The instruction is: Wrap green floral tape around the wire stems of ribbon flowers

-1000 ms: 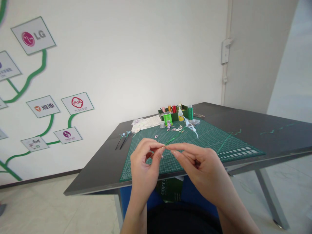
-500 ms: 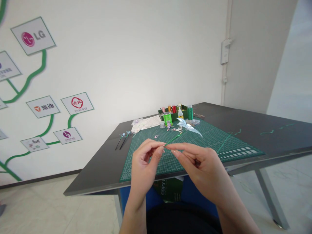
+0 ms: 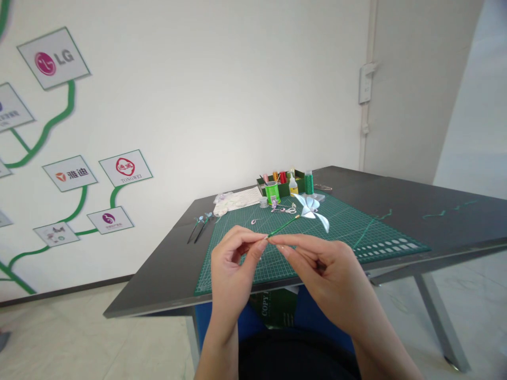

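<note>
Between my hands is an artificial flower [image 3: 310, 207] with pale blue petals on a thin green-wrapped stem [image 3: 283, 227]. My left hand [image 3: 235, 261] pinches the stem's lower end between thumb and forefinger. At that same end, the fingertips of my right hand [image 3: 322, 264] are pressed together on the stem. The bloom points away from me, to the right, above the green cutting mat [image 3: 233, 264]. Whatever is right between the fingertips is mostly hidden.
Behind the flower stand a green can [image 3: 272, 193], a glue bottle [image 3: 293, 186], a box of thread spools [image 3: 261, 184] and white scissors [image 3: 291, 210]. Two small blue flowers on dark sticks [image 3: 203, 228] lie left of the mat. Green strips [image 3: 366, 232] lie at right.
The flower has turned about its stem, so its petals now face differently and spread wider. Both hands stay nearly in place, with the left shifted slightly left.
</note>
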A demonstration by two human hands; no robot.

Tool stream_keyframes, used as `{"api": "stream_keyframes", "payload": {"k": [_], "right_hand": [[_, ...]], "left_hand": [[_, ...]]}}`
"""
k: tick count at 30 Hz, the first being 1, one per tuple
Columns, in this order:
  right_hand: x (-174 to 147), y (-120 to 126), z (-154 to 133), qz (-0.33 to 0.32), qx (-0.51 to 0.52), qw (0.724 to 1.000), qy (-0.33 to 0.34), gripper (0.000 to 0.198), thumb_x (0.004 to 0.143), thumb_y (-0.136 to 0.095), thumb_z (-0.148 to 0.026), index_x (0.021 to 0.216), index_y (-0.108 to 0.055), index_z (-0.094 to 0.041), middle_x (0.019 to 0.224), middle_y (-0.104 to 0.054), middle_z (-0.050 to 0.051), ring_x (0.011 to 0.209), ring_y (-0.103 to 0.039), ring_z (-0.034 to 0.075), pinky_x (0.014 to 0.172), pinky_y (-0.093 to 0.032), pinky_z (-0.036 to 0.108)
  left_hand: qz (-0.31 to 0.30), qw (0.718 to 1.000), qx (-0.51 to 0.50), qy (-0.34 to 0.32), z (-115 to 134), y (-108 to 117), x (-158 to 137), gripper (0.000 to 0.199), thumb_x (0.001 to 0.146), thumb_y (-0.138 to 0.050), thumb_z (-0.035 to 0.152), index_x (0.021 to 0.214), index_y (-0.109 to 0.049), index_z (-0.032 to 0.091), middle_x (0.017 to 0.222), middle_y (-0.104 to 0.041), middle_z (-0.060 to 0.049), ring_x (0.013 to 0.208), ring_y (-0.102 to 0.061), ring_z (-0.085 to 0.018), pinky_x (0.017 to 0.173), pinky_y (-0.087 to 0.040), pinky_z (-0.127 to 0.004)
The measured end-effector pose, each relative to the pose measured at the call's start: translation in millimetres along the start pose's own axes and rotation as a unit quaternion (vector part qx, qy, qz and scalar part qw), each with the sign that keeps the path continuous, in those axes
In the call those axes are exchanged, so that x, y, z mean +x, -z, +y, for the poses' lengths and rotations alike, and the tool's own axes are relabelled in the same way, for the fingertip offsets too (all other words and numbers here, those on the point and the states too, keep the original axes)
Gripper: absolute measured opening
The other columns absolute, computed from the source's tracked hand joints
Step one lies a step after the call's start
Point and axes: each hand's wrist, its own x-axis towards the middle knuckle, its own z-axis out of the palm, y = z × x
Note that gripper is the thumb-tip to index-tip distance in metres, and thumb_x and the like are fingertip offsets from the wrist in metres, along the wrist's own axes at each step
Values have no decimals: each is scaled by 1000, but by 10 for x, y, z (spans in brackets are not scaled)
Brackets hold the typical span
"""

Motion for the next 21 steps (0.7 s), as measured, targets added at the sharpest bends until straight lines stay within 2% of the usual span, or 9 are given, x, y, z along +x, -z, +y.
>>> {"api": "stream_keyframes", "payload": {"k": [6, 11, 16, 21], "right_hand": [[-5, -5, 13, 2, -8, 1000, 5, 37, 102, -55, -25, 108, -88, -10, 56, -27, -8, 51, -22, 10, 46, -19, 26], [-24, -8, -15, 28, -36, 999, 27, 35, 101, -55, -20, 109, -89, -12, 54, -27, -8, 48, -24, 9, 46, -22, 25], [-30, -8, -42, 43, -65, 996, 37, 35, 101, -56, -19, 110, -89, -14, 49, -44, -7, 44, -30, 9, 44, -26, 24], [-32, -14, -54, 53, -77, 994, 49, 36, 100, -55, -16, 114, -89, -15, 51, -59, -4, 42, -36, 8, 43, -28, 23]], "left_hand": [[-2, 997, -60, 37, -44, 4, -6, 8, 91, -83, 22, 84, -81, 20, 80, -67, -1, 68, -58, -11, 58, -45, -20], [4, 990, -109, 87, -78, -4, -24, 17, 90, -86, 30, 82, -78, 18, 73, -63, 1, 60, -52, -9, 53, -41, -18], [1, 980, -141, 139, -67, -32, -14, 24, 87, -89, 36, 80, -75, 17, 67, -61, 2, 55, -48, -7, 50, -39, -16], [5, 973, -171, 156, -54, -67, 0, 30, 83, -92, 40, 77, -73, 16, 66, -62, 2, 53, -46, -6, 48, -37, -14]]}}
